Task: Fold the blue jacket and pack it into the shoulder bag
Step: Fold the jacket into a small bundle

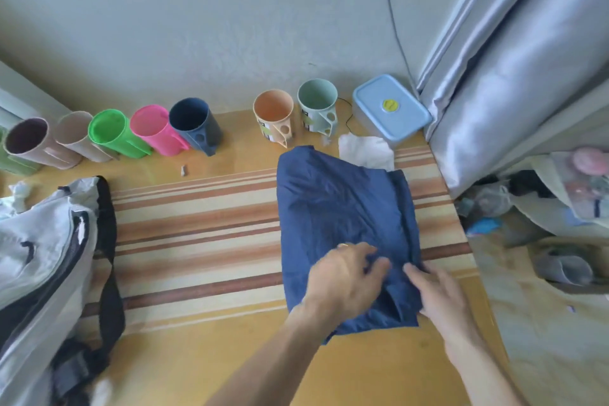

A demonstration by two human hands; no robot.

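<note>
The blue jacket (pixel 336 204) lies folded into a tall rectangle on the right half of the striped mat (pixel 197 224). My left hand (pixel 346 277) rests on its near part, fingers curled into the cloth. My right hand (pixel 438 297) touches the jacket's near right edge with fingers pinching a fold. The grey shoulder bag (pixel 43 257) with a black strap (pixel 108 273) lies at the left, apart from the jacket.
A row of several coloured cups (pixel 155 132) stands along the wall, with a blue-lidded box (pixel 390 109) at the back right. A white cloth (pixel 365 152) lies behind the jacket. The table edge (pixel 478 273) drops off at the right beside a curtain (pixel 510 76).
</note>
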